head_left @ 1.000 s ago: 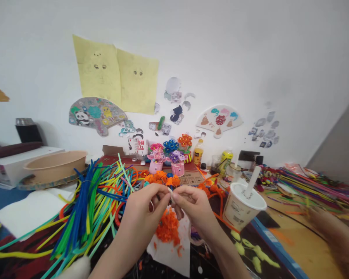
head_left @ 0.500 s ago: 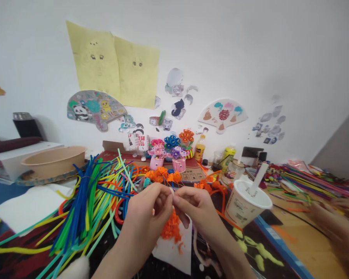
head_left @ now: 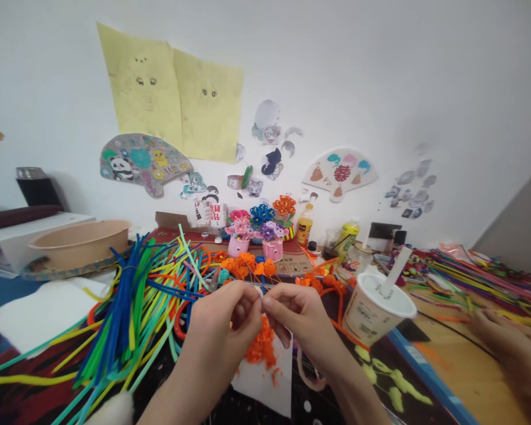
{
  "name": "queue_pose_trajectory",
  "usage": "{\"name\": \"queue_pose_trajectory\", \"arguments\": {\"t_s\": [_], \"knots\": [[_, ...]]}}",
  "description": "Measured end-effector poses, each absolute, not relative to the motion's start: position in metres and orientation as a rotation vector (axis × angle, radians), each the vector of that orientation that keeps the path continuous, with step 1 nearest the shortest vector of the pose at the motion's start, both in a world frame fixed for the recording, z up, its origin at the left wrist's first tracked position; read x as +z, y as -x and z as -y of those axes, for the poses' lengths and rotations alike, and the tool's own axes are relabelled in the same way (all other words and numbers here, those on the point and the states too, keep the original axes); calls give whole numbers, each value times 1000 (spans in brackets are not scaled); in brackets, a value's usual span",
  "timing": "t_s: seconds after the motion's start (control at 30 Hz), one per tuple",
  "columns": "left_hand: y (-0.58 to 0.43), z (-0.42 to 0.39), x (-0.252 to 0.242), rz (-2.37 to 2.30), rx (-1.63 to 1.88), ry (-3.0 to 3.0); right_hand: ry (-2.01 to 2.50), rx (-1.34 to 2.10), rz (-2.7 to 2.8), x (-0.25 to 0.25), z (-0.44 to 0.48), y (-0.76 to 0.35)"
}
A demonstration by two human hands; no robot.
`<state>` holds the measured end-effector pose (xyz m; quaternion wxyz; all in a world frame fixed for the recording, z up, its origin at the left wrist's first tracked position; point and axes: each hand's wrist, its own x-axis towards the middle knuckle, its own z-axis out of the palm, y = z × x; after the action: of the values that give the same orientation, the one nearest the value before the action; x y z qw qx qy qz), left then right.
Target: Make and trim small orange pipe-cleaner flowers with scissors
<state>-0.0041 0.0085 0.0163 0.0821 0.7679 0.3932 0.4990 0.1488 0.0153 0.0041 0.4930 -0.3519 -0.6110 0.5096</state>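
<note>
My left hand and my right hand meet at the centre, thumbs and fingers pinched together. A bit of a pale, fuzzy pipe cleaner shows between the fingertips. Its rest is mostly hidden by the fingers. A pale pipe cleaner loop hangs below my right hand and seems part of the same piece. Just beyond the fingertips lie orange pipe cleaner flowers with thin wire stems. Beneath my hands, orange fuzz clippings lie on a white paper sheet.
Bundled blue and green pipe cleaners spread at the left. A paper cup with a straw stands right of my right hand. Small potted pipe cleaner flowers stand at the back. Another person's hand is at the far right.
The pale loop below my right hand has swung right into a rounder curve. Both hands keep their pinch in nearly the same place. The view has shifted slightly.
</note>
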Motion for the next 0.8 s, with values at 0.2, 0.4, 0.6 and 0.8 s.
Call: {"name": "queue_pose_trajectory", "arguments": {"t_s": [0.2, 0.4, 0.6, 0.8], "knots": [[-3, -6, 7, -1299, 1561, -2409, 902, 1137, 1523, 4, -14, -145], [-7, -9, 2, -1358, 1637, -2580, 936, 1023, 1554, 2, -16, -145], [-9, -9, -2, -1392, 1604, -2699, 962, 1033, 1554, 3, -16, -147], [-12, -4, -1, -1441, 1518, -2744, 1003, 1028, 1566, 2, -17, -149]]}}
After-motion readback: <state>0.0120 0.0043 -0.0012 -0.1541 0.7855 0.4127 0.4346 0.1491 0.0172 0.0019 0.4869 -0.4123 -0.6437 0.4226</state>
